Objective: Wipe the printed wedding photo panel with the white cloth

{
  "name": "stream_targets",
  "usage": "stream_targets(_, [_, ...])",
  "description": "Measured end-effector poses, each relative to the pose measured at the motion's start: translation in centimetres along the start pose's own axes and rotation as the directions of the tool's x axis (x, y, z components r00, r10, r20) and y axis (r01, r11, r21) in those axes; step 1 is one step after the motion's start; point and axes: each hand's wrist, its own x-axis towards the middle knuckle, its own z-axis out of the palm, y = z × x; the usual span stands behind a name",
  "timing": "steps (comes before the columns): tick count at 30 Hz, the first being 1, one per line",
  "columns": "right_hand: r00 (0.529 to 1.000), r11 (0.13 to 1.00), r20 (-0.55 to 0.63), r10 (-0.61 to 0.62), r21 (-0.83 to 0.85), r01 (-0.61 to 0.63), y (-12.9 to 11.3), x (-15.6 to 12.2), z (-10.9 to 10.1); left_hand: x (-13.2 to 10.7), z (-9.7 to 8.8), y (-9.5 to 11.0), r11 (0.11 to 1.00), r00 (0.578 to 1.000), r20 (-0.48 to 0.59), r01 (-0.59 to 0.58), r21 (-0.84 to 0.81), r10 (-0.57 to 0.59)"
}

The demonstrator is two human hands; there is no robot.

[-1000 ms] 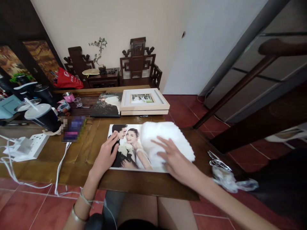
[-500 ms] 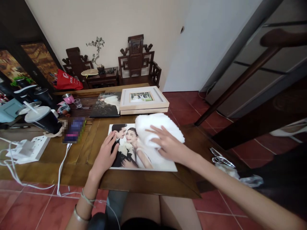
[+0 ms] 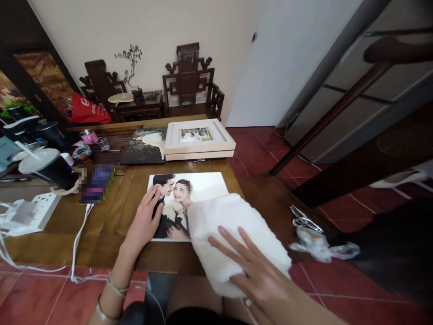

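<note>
A glossy print of a couple (image 3: pixel 164 225) lies flat near the table's front edge. My left hand (image 3: pixel 144 219) rests with fingers extended on its left side, holding nothing. On the right, my right hand (image 3: pixel 252 266) has its fingers spread over a fluffy white cloth (image 3: pixel 216 212), with part of the cloth bunched by the lower fingers. That cloth covers the print's lower right part and reaches past the table's front edge. The thumb's hold on the cloth is not clear.
Behind the print lie stacked pale frames (image 3: pixel 172 143) and a dark picture panel (image 3: pixel 138 151). A lidded cup (image 3: pixel 47 167), a phone (image 3: pixel 98 184) and a power strip (image 3: pixel 42 210) occupy the left. Scissors (image 3: pixel 306 220) and a clear plastic bag (image 3: pixel 320 246) lie at right.
My right hand has moved down toward me with the white cloth, which has spread wider. The print's upper right part is now uncovered. My left hand stays on the print.
</note>
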Motion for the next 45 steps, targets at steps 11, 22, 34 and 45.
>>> stream_targets(11, [0.98,0.98,0.064,0.187,-0.076,-0.182,11.0,10.6,-0.1,0.0,0.0,-0.2,1.0,1.0,0.015,-0.012,-0.011,0.012])
stream_targets(22, [0.999,0.998,0.003,0.047,-0.036,-0.047,0.2,2.2,0.9,0.0,0.2,0.0,1.0,1.0,0.013,0.015,-0.003,-0.015])
stream_targets(34, [0.964,0.98,0.186,0.188,-0.103,-0.171,6.9,13.4,0.5,0.0,0.4,-0.8,0.999,0.999,0.015,-0.033,0.03,0.033])
stream_targets(45, [0.983,0.999,0.183,-0.014,0.052,0.005,-0.4,6.7,1.5,0.1,0.5,-0.6,1.0,1.0,-0.013,-0.021,0.023,0.022])
